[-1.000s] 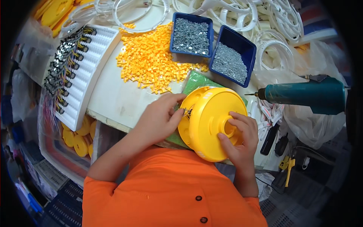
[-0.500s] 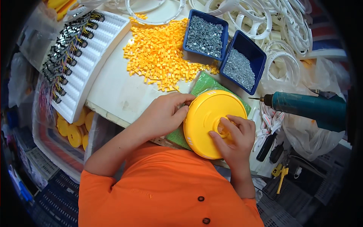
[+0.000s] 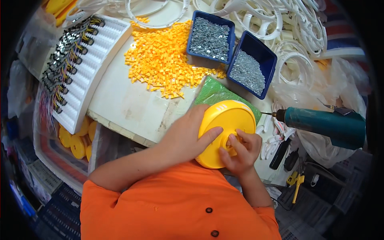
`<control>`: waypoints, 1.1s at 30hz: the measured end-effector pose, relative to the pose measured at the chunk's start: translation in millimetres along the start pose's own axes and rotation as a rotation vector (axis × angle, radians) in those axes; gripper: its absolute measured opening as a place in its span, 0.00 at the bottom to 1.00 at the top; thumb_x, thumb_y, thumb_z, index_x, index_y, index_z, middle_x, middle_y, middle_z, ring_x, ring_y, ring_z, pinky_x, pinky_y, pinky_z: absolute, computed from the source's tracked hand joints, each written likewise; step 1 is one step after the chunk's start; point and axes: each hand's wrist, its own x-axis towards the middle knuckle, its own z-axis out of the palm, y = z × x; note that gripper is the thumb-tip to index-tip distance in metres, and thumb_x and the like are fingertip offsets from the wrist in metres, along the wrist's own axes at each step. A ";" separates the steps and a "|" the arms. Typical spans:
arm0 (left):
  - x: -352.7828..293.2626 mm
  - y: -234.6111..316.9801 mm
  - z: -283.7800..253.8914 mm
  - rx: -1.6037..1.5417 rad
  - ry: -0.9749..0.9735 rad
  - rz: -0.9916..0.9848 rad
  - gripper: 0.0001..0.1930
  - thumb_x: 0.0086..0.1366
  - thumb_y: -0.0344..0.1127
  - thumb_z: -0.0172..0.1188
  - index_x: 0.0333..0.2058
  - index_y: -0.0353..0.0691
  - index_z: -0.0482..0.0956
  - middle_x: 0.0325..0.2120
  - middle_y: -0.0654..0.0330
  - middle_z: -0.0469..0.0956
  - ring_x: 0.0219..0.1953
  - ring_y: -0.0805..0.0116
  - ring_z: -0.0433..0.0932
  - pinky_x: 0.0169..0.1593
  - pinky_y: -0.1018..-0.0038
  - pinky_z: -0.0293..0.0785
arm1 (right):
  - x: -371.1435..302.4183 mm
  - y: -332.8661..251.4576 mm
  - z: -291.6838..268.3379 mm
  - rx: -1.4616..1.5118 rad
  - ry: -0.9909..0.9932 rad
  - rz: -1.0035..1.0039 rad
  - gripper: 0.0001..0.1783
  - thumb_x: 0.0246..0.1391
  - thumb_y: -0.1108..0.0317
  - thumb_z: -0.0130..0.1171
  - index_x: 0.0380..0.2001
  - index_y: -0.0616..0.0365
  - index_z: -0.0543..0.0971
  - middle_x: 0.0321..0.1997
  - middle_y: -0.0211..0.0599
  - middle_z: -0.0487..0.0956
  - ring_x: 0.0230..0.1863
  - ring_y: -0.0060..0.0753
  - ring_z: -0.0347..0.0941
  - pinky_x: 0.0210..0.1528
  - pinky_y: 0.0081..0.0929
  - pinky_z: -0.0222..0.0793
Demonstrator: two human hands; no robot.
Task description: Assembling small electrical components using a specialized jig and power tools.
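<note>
A round, glossy yellow plastic housing is held tilted at the near edge of the tabletop, its broad face, with a raised, hollow central collar, turned upward.

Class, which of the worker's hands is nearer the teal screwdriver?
Right. The right hand is below-left of the screwdriver in the picture; the left hand is farther left, on the yellow housing.

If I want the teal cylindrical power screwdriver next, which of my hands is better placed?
Right, probably: your right hand is nearer the teal cylindrical power screwdriver, on that side. Your left hand is farther, at the left side of the round yellow plastic housing that both hands touch.
</note>
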 end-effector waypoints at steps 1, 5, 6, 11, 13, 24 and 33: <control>-2.7 3.2 2.2 0.001 -0.012 0.014 0.26 0.69 0.44 0.61 0.58 0.32 0.72 0.42 0.41 0.80 0.42 0.45 0.82 0.47 0.60 0.79 | -6.4 2.5 -1.6 -0.012 0.011 0.008 0.22 0.46 0.58 0.73 0.45 0.53 0.83 0.47 0.41 0.78 0.40 0.43 0.70 0.43 0.38 0.68; -16.6 3.4 8.5 -0.333 -0.092 -0.136 0.27 0.67 0.38 0.64 0.61 0.34 0.68 0.49 0.45 0.80 0.50 0.52 0.82 0.53 0.64 0.78 | -11.4 3.4 9.8 0.107 0.385 0.258 0.32 0.59 0.44 0.62 0.53 0.60 0.80 0.54 0.41 0.78 0.50 0.42 0.72 0.54 0.38 0.68; -15.6 -0.5 9.5 -0.405 -0.079 -0.125 0.27 0.66 0.36 0.65 0.61 0.35 0.69 0.52 0.47 0.80 0.52 0.56 0.82 0.55 0.65 0.77 | -6.4 6.5 14.7 0.303 0.627 0.483 0.36 0.62 0.40 0.58 0.57 0.64 0.78 0.56 0.41 0.78 0.54 0.40 0.73 0.59 0.37 0.67; 7.3 17.9 -17.2 -0.338 -0.174 -0.031 0.33 0.61 0.31 0.67 0.65 0.36 0.67 0.54 0.49 0.78 0.56 0.58 0.79 0.59 0.68 0.75 | -5.1 27.6 -41.8 1.134 0.000 0.840 0.39 0.61 0.45 0.66 0.61 0.69 0.72 0.55 0.37 0.80 0.55 0.27 0.76 0.59 0.26 0.70; 33.0 36.1 -47.7 -0.038 -0.383 0.280 0.35 0.55 0.29 0.70 0.63 0.38 0.71 0.53 0.49 0.78 0.56 0.52 0.79 0.59 0.65 0.75 | 9.4 29.4 -71.9 0.945 -0.090 0.513 0.32 0.57 0.56 0.72 0.59 0.62 0.75 0.56 0.39 0.81 0.58 0.33 0.78 0.62 0.34 0.69; 17.9 -14.3 -41.8 0.660 -0.603 0.875 0.19 0.61 0.35 0.59 0.52 0.47 0.80 0.58 0.60 0.77 0.65 0.63 0.73 0.68 0.56 0.66 | -51.8 10.9 -31.1 0.180 -0.213 0.083 0.23 0.45 0.72 0.70 0.48 0.53 0.78 0.59 0.40 0.82 0.63 0.47 0.76 0.64 0.49 0.69; 18.8 -21.3 -35.2 0.602 -0.482 0.915 0.21 0.58 0.40 0.68 0.51 0.48 0.82 0.55 0.61 0.79 0.60 0.65 0.77 0.59 0.61 0.71 | 34.8 70.7 -20.0 0.128 0.111 0.215 0.08 0.49 0.73 0.70 0.32 0.62 0.82 0.33 0.44 0.81 0.33 0.48 0.78 0.39 0.46 0.72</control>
